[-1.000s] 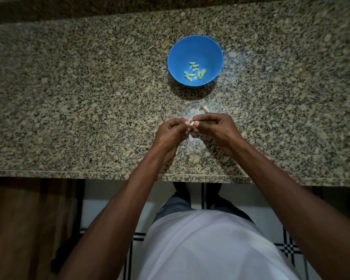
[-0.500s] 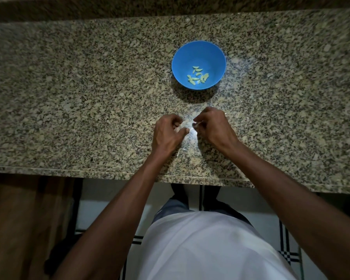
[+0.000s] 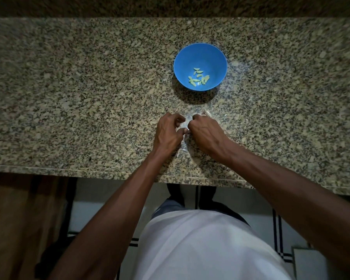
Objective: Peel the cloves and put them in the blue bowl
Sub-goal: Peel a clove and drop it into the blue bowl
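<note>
Fingers (image 3: 181, 130) of both hands are curled together over the table (image 3: 69, 98), though whether they pinch a clove is unclear; half a second ago they were slightly apart. Peeled cloves (image 3: 198, 78) lie in the blue bowl (image 3: 187, 57) beyond.

No legible text, label, brand, number or sign anywhere on the counter, bowl or clothing.

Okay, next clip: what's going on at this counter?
A person stands at a granite counter peeling garlic. The left hand and right hand are curled close together, fingertips nearly meeting; what they pinch is too small to make out. A bit of papery skin lies just beyond the right hand. Farther back, the blue bowl holds a small pile of peeled cloves.
</note>
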